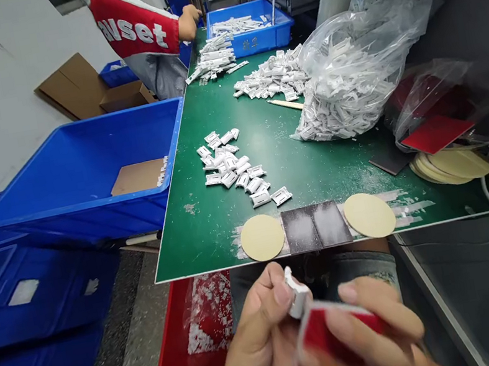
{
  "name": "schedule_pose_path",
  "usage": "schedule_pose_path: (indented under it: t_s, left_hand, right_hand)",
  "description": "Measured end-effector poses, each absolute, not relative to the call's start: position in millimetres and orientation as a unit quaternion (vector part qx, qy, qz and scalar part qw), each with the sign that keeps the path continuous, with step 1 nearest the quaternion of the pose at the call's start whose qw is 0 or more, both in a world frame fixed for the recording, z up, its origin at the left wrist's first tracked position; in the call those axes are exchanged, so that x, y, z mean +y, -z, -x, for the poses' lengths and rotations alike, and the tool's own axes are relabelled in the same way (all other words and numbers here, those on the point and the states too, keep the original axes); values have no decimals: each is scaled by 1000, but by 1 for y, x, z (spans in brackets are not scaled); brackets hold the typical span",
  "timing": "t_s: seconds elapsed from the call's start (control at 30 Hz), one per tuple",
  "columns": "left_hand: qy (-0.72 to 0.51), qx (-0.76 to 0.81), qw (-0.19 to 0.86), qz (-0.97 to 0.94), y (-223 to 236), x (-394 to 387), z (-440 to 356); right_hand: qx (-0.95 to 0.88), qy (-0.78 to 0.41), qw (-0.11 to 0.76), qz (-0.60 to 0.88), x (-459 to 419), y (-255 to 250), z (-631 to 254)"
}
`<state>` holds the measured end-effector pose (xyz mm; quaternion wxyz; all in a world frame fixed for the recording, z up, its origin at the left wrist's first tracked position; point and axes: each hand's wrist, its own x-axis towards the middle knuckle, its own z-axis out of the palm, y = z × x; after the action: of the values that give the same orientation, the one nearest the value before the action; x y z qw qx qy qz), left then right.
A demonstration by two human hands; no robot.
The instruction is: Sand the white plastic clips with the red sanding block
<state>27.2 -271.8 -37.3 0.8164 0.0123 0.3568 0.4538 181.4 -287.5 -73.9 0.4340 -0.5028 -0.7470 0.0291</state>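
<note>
My left hand (257, 338) pinches a small white plastic part (298, 292) between thumb and fingers, low in the view below the table edge. My right hand (371, 337) grips a red flat pad (321, 333) pressed against that part. On the green table (318, 170) lies a loose cluster of the same white parts (237, 168). At the front edge sit two tan round discs (262, 237) (369, 215) with dark sandpaper sheets (315, 227) between them.
A clear bag of white parts (350, 82) lies at the right, with more piles (271, 80) and a blue tray (250, 27) behind. A large blue bin (82, 174) stands left, a red bin (195, 330) below. A person in red (143, 37) works at the far end.
</note>
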Motion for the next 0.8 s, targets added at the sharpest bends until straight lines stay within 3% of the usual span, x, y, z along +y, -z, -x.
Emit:
schedule_pose_path:
  t_s: [0.23, 0.37, 0.53, 0.6, 0.73, 0.8]
  left_hand:
    - [-430, 360, 826, -61, 40, -278, -24]
    - [-484, 418, 754, -150, 40, -276, -22]
    - [-511, 440, 706, -215, 44, -277, -20]
    - [-520, 433, 701, -226, 46, -279, -19]
    - [-530, 411, 699, -248, 48, -281, -18]
    - [-532, 413, 696, -248, 48, -280, -17]
  right_hand:
    - [-761, 56, 469, 445, -280, 73, -199]
    - [-688, 0, 519, 507, -277, 72, -219]
    - [-732, 12, 550, 402, -290, 68, -214]
    - [-738, 18, 537, 409, -291, 66, -208]
    - [-749, -12, 431, 504, -284, 60, -204]
    - [-744, -1, 456, 488, -284, 58, -205]
